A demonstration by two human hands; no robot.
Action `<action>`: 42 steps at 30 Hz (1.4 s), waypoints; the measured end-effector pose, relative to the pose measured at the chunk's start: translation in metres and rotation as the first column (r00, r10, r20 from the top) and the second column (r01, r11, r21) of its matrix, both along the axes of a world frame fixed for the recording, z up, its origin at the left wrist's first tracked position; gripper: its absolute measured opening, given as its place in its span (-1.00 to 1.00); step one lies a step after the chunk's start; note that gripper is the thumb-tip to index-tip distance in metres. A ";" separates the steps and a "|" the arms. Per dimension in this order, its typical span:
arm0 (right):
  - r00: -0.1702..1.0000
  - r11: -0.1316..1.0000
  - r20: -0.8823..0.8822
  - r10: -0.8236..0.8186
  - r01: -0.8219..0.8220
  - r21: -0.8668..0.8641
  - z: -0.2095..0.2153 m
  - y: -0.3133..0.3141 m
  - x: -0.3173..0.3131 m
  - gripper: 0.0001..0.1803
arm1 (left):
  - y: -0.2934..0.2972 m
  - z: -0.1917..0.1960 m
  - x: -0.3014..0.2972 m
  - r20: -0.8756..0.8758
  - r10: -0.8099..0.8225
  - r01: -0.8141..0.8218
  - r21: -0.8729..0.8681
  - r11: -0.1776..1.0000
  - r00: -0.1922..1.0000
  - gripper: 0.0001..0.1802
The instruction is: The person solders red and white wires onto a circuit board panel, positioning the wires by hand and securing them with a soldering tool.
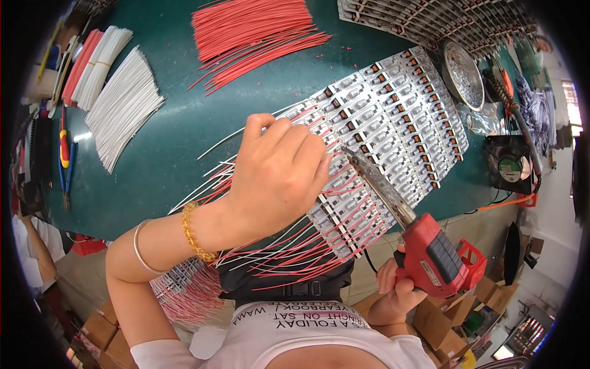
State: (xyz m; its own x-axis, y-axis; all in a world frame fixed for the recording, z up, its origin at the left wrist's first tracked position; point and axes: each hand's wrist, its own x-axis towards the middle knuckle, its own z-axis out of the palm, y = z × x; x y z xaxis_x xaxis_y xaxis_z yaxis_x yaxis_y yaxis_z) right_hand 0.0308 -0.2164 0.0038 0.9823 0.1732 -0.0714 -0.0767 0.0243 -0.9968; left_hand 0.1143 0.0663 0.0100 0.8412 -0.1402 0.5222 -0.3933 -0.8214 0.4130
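My left hand [279, 175] is closed in a pinch over the panel of small circuit boards [393, 117], apparently on a thin wire mostly hidden by the fingers. In my right hand [396, 288] is a red soldering gun [433, 258], gripped by its handle. Its metal tip reaches up and left to the boards, close beside my left fingertips. Several red wires [289, 264] and white wires trail off the near-left part of the panel and hang over the table's front edge.
A bundle of red wires [252, 31] lies at the back, with white wires [126, 101] to the left. Pliers [69, 178] and a screwdriver [64, 147] lie far left. On the right are a metal bowl [462, 74], a small fan [511, 166] and more board panels [430, 18].
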 end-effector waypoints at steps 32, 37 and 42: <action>0.993 0.970 0.115 -0.034 0.061 -0.234 -0.012 -0.023 -0.015 -0.23 | -0.006 0.002 -0.005 -0.042 -0.044 0.041 -0.071 0.997 0.998 -0.84; 0.990 0.982 0.133 -0.052 0.075 -0.176 -0.007 -0.018 -0.012 -0.21 | -0.007 0.000 -0.004 -0.024 -0.041 0.040 -0.061 0.997 0.999 -0.84; 0.990 0.986 0.137 -0.024 0.046 -0.158 -0.003 -0.016 -0.010 -0.15 | -0.006 0.000 -0.004 -0.023 -0.041 0.040 -0.056 0.998 0.999 -0.85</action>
State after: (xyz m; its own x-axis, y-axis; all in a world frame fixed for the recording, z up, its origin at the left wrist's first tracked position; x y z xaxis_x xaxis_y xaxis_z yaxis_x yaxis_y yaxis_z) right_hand 0.0208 -0.2322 0.0006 0.9901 0.1352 0.0374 0.0560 -0.1366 -0.9890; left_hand 0.1100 0.0598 0.0104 0.8481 -0.1456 0.5095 -0.4150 -0.7803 0.4678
